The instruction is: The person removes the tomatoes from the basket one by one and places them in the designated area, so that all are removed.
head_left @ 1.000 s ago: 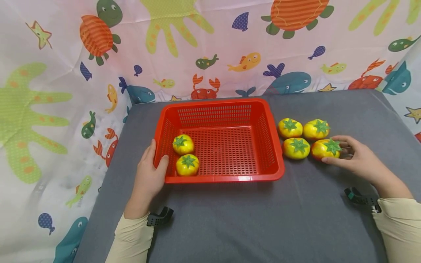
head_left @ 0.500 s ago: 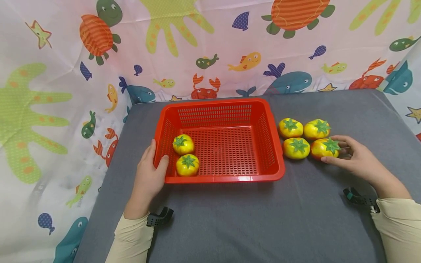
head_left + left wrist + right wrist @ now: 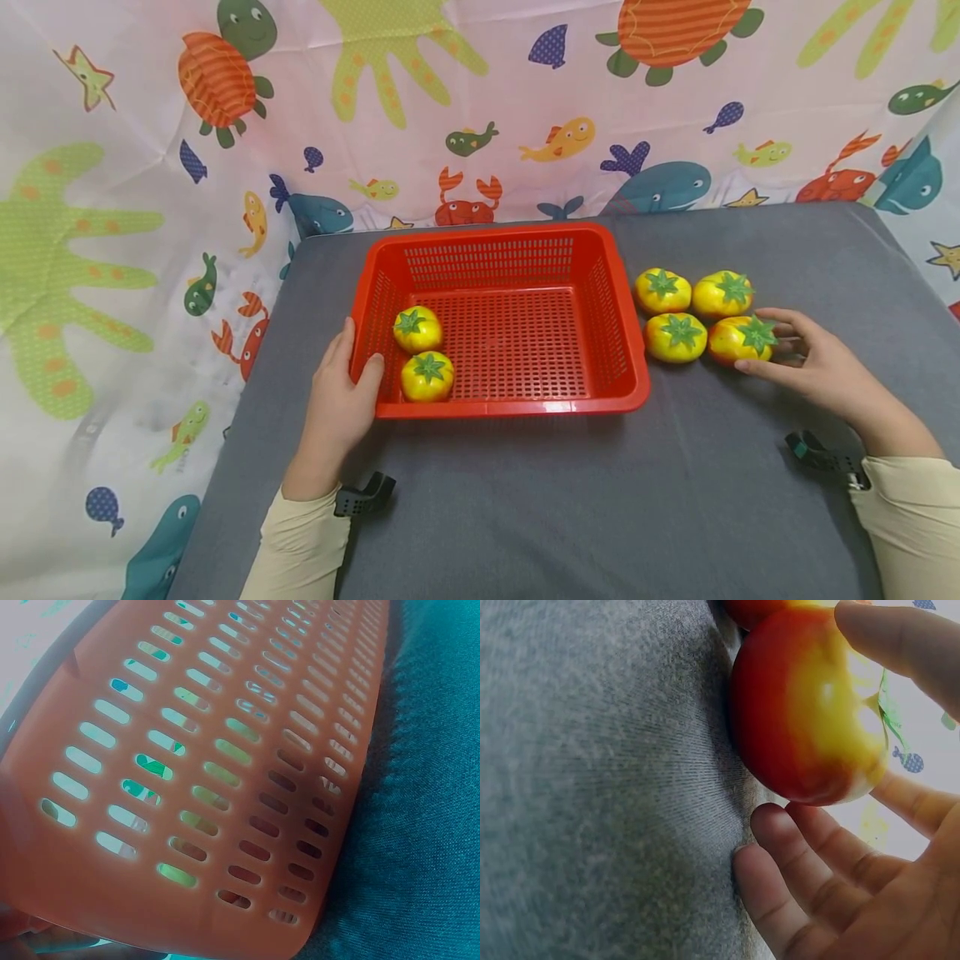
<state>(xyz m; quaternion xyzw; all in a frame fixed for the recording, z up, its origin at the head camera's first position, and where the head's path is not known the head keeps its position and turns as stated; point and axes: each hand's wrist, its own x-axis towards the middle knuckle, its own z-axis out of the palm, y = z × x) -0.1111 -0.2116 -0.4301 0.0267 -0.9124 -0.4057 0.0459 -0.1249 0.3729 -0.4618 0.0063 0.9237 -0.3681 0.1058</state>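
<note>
In the head view, my left hand (image 3: 342, 398) grips the left wall of the red plastic basket (image 3: 510, 407), with the thumb near the front-left corner. The left wrist view is filled by the basket's slotted side (image 3: 142, 885). Two yellow tomatoes (image 3: 417, 330) with green leaf tops sit inside it at the left. To the right of the basket, my right hand (image 3: 828, 362) holds a yellow-and-red tomato (image 3: 727, 340) between thumb and fingers, low at the cloth. In the right wrist view, the thumb touches this tomato (image 3: 802, 712) and the lower fingers lie apart from it.
Three more tomatoes (image 3: 676, 338) lie on the grey cloth (image 3: 525, 508) between the basket and the held one, close together. A white curtain with sea-animal prints (image 3: 420, 100) hangs behind the table and down its left side.
Almost nothing differs. The right hand stays at the same tomato with only a tiny shift, and the left hand and basket hold their places.
</note>
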